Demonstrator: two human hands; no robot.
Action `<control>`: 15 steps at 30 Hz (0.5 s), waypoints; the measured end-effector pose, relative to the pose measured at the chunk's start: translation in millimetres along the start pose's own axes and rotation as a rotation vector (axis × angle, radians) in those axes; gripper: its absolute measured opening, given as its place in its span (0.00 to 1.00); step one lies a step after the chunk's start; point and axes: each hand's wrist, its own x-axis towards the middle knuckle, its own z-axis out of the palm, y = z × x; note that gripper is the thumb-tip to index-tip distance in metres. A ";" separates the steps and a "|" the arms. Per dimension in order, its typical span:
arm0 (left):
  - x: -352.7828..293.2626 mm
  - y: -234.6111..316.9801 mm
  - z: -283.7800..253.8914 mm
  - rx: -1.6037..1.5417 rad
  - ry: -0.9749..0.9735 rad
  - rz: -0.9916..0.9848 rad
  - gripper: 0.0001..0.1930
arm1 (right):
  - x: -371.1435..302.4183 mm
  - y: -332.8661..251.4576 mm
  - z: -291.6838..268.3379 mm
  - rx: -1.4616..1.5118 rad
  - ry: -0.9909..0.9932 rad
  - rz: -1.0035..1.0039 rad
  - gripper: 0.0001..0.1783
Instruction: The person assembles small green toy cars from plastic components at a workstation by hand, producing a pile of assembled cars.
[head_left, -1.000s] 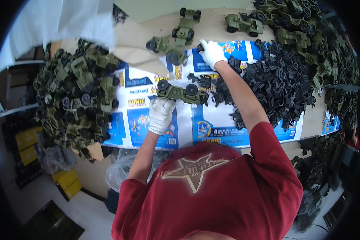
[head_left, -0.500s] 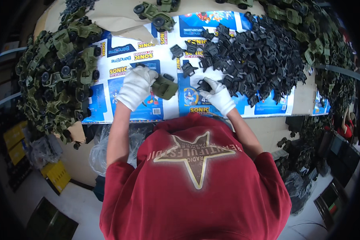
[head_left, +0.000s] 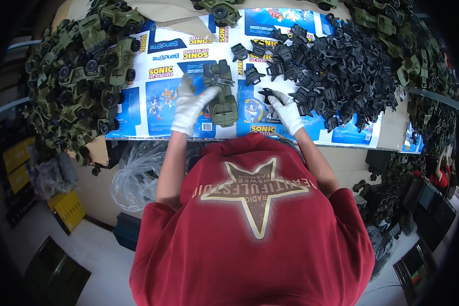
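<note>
An olive-green toy military vehicle [head_left: 224, 108] sits top side up on the printed cardboard sheet in front of me. Beside it on its left is my white-gloved left hand [head_left: 189, 107], fingers spread and thumb reaching to the vehicle's side; it is not wrapped around it. My right hand [head_left: 287, 111], also gloved in white, pinches a small black plastic part [head_left: 266, 94] just right of the vehicle. The pinched part is partly covered by my fingers. Farther right lies a large heap of similar black plastic parts [head_left: 336, 71], with a few loose ones [head_left: 253, 75] at its left edge.
Green toy vehicles are piled high at the left [head_left: 81, 76] and at the far right [head_left: 413, 61]. Another vehicle [head_left: 224, 13] stands at the back, near torn brown cardboard [head_left: 186, 23]. Below the table's front edge hangs clear plastic wrapping [head_left: 137, 176].
The vehicle went from tilted in my left hand to standing on the sheet, turned top up. My left hand has loosened its grip and opened. My right hand still pinches a black part, now slightly lifted.
</note>
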 end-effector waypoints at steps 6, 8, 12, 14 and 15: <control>4.8 7.1 38.5 -0.245 -0.084 -0.091 0.59 | 6.4 2.1 -14.4 -0.491 0.295 -0.413 0.16; 4.8 8.8 38.9 -0.247 -0.075 -0.081 0.56 | 0.3 -5.5 -15.1 -0.493 0.308 -0.348 0.17; -5.1 10.7 30.7 -0.436 -0.053 -0.124 0.58 | 16.9 8.5 -7.7 -0.580 0.378 -0.166 0.23; -7.2 0.8 22.7 -0.571 -0.142 -0.113 0.61 | 14.1 -15.4 -1.7 -0.620 0.351 -0.112 0.27; -5.5 -3.0 25.6 -0.451 -0.141 -0.084 0.59 | 23.3 -11.2 0.4 -0.664 0.300 -0.089 0.27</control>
